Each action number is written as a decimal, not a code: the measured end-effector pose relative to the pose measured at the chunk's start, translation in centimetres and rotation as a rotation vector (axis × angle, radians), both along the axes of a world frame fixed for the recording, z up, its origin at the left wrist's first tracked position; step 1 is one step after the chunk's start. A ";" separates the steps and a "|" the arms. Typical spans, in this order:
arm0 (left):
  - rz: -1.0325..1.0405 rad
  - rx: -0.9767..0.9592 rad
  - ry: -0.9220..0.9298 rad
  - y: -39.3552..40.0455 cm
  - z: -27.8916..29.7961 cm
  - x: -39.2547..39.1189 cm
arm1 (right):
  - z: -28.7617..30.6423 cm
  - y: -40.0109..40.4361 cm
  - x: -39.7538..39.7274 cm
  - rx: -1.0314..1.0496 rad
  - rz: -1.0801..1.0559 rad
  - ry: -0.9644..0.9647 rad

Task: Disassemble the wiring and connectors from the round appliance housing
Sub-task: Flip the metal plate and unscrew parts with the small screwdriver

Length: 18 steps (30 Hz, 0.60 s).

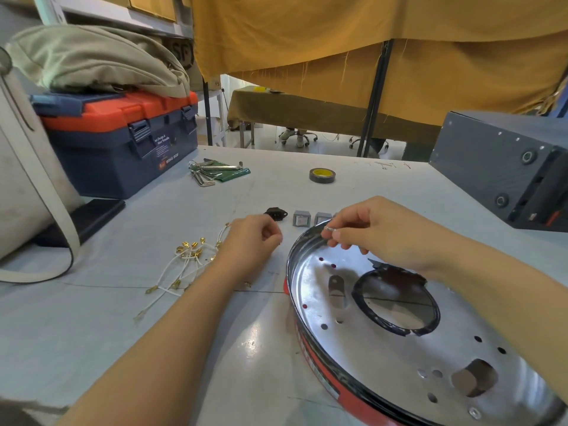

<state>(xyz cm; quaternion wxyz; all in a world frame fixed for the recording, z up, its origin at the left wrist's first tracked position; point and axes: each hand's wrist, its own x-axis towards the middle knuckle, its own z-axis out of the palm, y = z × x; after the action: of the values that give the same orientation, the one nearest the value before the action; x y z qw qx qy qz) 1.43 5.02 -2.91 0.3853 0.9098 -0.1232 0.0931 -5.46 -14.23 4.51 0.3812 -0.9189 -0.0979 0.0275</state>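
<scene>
The round appliance housing lies at the front right, a shiny metal pan with a red and black rim and a large round hole. My right hand hovers over its far rim, fingertips pinched on a small metal ring-like part. My left hand rests on the table to the left of the rim, fingers curled shut; nothing shows in them. A bundle of white wires with gold connectors lies left of that hand. A black connector and two grey square parts sit just beyond the hands.
A blue and orange toolbox stands at the back left with a beige bag on it. Hex keys and a roll of tape lie further back. A dark grey box sits at the right. A white bag strap crosses the left side.
</scene>
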 end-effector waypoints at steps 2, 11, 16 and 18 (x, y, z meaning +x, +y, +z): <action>-0.004 0.152 0.026 0.1 -0.2 0.0 | 0.2 0.0 -0.1 -0.052 0.014 0.001; 0.073 0.213 0.046 0.7 0.4 -0.5 | 0.9 -1.0 -0.7 0.027 0.031 0.061; 0.139 0.212 -0.052 0.8 0.6 -0.5 | 1.6 -2.7 -0.5 0.378 0.032 0.120; 0.136 0.192 -0.110 0.7 0.7 -0.4 | 1.6 -3.7 -0.3 0.606 0.012 0.175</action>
<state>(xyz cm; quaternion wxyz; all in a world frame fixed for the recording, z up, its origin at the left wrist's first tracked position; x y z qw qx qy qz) 1.02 5.69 -2.19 0.2821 0.9422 -0.0907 0.1566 -5.74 -17.96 6.07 0.6444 -0.7571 -0.0741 0.0783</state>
